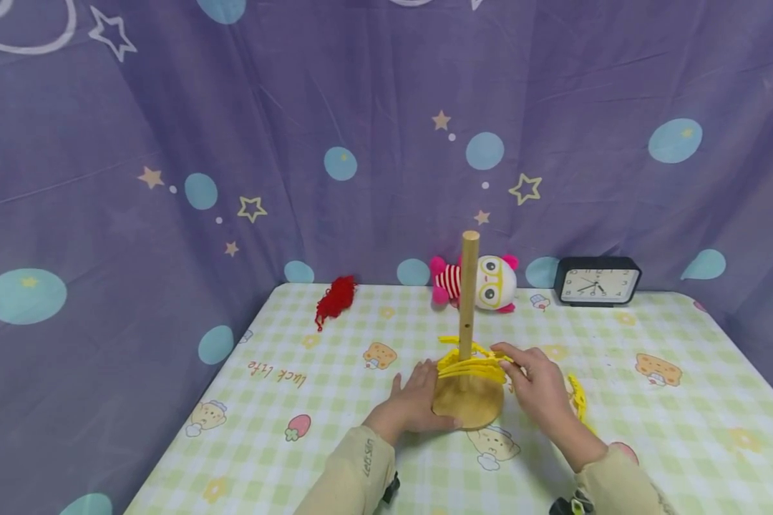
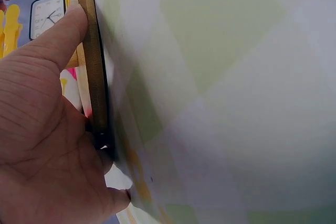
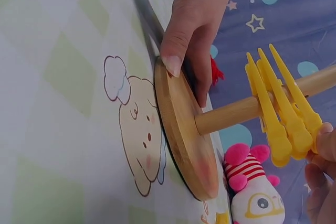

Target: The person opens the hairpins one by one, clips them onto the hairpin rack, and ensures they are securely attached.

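Note:
A wooden stand, with a round base (image 1: 467, 409) and an upright post (image 1: 469, 286), is on the table. My left hand (image 1: 407, 406) grips the base's left edge; its thumb lies against the rim in the left wrist view. Several long yellow hair clips (image 3: 278, 119) sit side by side across the lower post, above the base. My right hand (image 1: 541, 390) pinches the end of one yellow clip (image 3: 310, 116) at the post, on the right side. Another yellow clip (image 1: 577, 397) lies on the table beside the right hand, partly hidden by it.
A checked cloth (image 1: 245, 429) covers the table. Along its back edge are a red yarn bundle (image 1: 336, 299), a plush toy (image 1: 494, 284) behind the post, and a black-framed clock (image 1: 598, 282). A purple curtain (image 1: 373, 86) hangs behind.

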The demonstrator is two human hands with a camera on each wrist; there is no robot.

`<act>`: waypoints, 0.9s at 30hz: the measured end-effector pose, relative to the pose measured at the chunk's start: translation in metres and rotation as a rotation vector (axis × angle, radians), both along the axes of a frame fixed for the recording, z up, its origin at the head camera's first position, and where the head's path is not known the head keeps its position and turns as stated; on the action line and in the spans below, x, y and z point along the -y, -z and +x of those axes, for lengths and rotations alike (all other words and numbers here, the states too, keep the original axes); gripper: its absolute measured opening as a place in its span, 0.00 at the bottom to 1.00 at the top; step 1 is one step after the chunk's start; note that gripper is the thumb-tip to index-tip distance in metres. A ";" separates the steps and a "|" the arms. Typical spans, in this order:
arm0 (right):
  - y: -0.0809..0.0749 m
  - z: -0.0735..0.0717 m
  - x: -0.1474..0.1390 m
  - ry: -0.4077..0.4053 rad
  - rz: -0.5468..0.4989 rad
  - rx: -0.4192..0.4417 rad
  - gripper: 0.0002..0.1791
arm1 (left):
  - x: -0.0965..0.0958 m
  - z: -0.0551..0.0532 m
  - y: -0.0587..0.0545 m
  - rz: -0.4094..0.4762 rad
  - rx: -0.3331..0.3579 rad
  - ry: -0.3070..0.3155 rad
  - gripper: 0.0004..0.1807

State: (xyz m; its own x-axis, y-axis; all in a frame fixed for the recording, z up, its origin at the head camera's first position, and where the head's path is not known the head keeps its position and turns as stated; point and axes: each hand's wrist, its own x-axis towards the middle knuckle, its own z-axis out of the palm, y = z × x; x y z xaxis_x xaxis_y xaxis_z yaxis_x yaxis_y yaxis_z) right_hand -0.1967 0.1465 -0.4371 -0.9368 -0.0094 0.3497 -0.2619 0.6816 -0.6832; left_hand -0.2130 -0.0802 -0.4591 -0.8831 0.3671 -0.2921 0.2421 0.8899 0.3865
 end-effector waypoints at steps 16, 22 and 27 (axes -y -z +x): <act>0.001 0.003 0.000 -0.090 -0.030 0.037 0.19 | -0.002 0.002 -0.005 -0.014 -0.004 0.003 0.59; 0.006 0.009 -0.012 -0.132 -0.018 0.007 0.24 | -0.001 0.002 -0.005 -0.015 -0.011 0.007 0.59; 0.006 0.015 -0.024 -0.093 -0.041 0.023 0.25 | 0.000 0.001 -0.003 -0.010 -0.004 0.004 0.59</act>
State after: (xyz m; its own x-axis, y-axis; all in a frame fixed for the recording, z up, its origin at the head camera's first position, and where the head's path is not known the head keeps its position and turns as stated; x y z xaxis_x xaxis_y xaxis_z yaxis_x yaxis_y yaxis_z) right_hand -0.1822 0.1708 -0.4427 -0.9404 -0.0828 0.3299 -0.3066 0.6265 -0.7166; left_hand -0.2120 -0.0798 -0.4564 -0.8831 0.3675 -0.2918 0.2471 0.8928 0.3766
